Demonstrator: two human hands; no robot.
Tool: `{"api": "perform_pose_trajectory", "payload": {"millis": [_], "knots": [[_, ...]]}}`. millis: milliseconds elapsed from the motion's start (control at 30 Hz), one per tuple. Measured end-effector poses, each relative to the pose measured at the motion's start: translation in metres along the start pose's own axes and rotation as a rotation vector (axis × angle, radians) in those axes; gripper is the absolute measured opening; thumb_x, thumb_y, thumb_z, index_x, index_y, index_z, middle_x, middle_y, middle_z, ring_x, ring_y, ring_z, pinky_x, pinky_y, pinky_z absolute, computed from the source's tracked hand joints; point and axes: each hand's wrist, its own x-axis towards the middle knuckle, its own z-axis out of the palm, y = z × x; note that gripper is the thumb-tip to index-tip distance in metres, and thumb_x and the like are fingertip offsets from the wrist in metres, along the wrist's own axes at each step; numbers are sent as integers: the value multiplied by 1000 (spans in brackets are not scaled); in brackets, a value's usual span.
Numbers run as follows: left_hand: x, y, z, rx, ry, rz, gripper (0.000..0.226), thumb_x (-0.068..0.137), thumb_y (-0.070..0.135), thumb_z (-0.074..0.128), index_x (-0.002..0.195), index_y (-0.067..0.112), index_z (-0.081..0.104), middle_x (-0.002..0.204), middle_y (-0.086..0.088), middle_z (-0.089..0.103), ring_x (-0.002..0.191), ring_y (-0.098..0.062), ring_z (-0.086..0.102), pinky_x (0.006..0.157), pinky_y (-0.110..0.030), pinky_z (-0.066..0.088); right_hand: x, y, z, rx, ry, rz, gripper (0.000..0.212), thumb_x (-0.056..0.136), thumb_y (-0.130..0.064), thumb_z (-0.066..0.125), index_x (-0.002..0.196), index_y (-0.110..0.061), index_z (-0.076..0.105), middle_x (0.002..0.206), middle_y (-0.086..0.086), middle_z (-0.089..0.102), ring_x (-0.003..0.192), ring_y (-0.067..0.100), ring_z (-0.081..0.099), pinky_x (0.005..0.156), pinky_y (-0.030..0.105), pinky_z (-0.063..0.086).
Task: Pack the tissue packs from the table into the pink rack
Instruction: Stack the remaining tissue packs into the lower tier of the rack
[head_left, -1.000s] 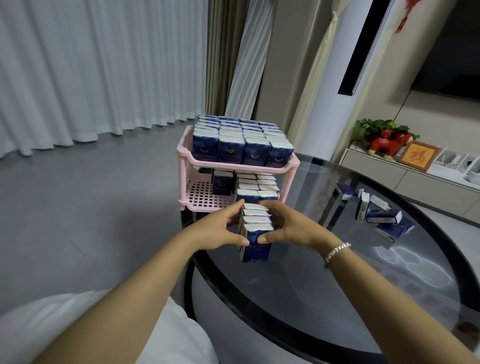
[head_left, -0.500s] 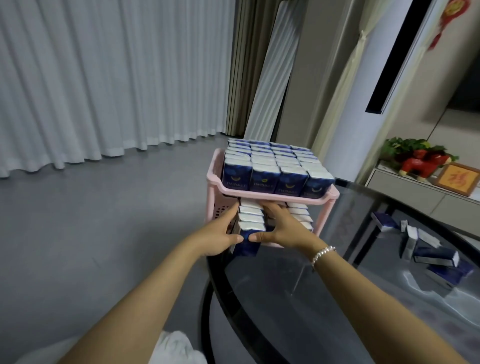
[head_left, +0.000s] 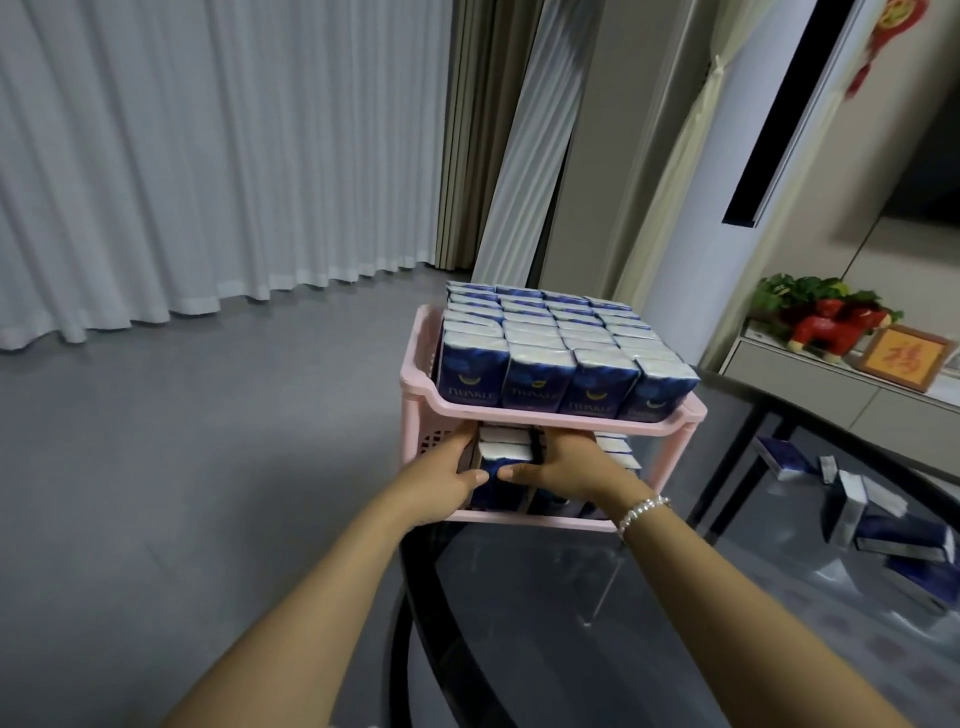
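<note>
Blue-and-white tissue packs (head_left: 505, 470), a short row squeezed between the left hand (head_left: 439, 480) and right hand (head_left: 558, 467), sit inside the pink plastic rack's (head_left: 545, 415) lower shelf; uneven pressure could buckle them against the upper tier.

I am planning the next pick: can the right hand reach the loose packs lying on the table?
Probably not yet: the right hand grips the row of packs in the pink rack; the loose packs lie uncovered.

Counts: two hands, left (head_left: 441, 480) and right (head_left: 563, 467). One pink rack (head_left: 550, 415), two tiers. Top tier: four columns of tissue packs (head_left: 540, 343), rows too blurred to count. About six loose packs (head_left: 878, 519) on one glass table (head_left: 597, 649).
</note>
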Motion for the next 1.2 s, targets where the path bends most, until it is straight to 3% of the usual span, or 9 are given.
{"api": "perform_pose_trajectory", "payload": {"millis": [233, 333, 433, 567, 733, 800, 933, 1067, 1200], "knots": [[-4, 9, 7, 147, -86, 12, 87, 93, 26, 55, 150, 37, -9, 161, 8, -3, 148, -19, 7, 119, -32, 16, 1, -1, -9, -116, -113, -90, 87, 71, -40, 77, 143, -24, 30, 147, 0, 36, 134, 19, 33, 110, 31, 31], [-6, 17, 7, 181, -118, 64, 87, 95, 22, 54, 151, 32, -11, 160, 8, -12, 148, -17, -1, 115, -25, 10, -4, 1, -10, -195, -97, -135, 77, 80, -55, 62, 144, -28, 30, 151, -2, 31, 139, 19, 27, 114, 34, 25], [-6, 23, 8, 193, -154, 45, 84, 97, 22, 50, 151, 30, -13, 161, 5, -8, 147, -18, 6, 110, -21, 14, -11, 3, -5, -473, -68, -113, 82, 77, -69, 29, 149, -29, 19, 157, -6, 15, 145, 19, 11, 117, 38, 12], [-6, 27, 8, 192, -147, 14, 84, 97, 23, 49, 150, 31, -16, 161, 1, -6, 145, -22, 16, 105, -21, 21, -12, 5, -1, -589, -69, -62, 74, 89, -66, 28, 150, -27, 12, 158, -8, 6, 146, 20, 3, 117, 40, 6], [-19, 34, 14, 136, -35, 19, 88, 95, 25, 53, 150, 30, -17, 161, 3, -7, 147, -20, 7, 107, -20, 14, -21, 6, -2, -553, 17, -129, 120, 56, -89, -15, 148, -22, 24, 156, -3, 21, 144, 24, 17, 115, 43, 16], [-27, 42, 13, 114, 32, 74, 85, 95, 25, 53, 152, 28, -11, 161, 7, -7, 147, -14, 2, 108, -19, 8, -33, 6, -3, -423, 67, -152, 107, 68, -88, 4, 144, -18, 34, 152, 0, 32, 140, 26, 26, 114, 43, 22], [-47, 59, 16, 168, 155, 141, 57, 97, 23, 49, 149, 22, 26, 158, 7, 16, 145, -11, 17, 109, -16, 11, -67, 5, -11, -247, 164, -129, 59, 89, -52, 50, 138, -19, 45, 145, -2, 43, 138, 18, 29, 115, 36, 23], [-68, 81, 36, 186, 195, 280, 34, 97, 17, 49, 130, 17, 57, 140, 5, 47, 131, -10, 42, 101, -8, 21, -113, 16, -23, -139, 304, -95, 40, 91, -39, 54, 125, -18, 59, 122, -5, 62, 119, 12, 46, 98, 17, 34], [-73, 113, 66, 191, 159, 359, 30, 96, 17, 48, 124, 17, 61, 126, 8, 54, 117, -8, 49, 94, -10, 30, -159, 38, -36, -112, 395, -7, 29, 93, -36, 52, 114, -21, 65, 104, -8, 68, 101, 11, 52, 82, 19, 39]]}}
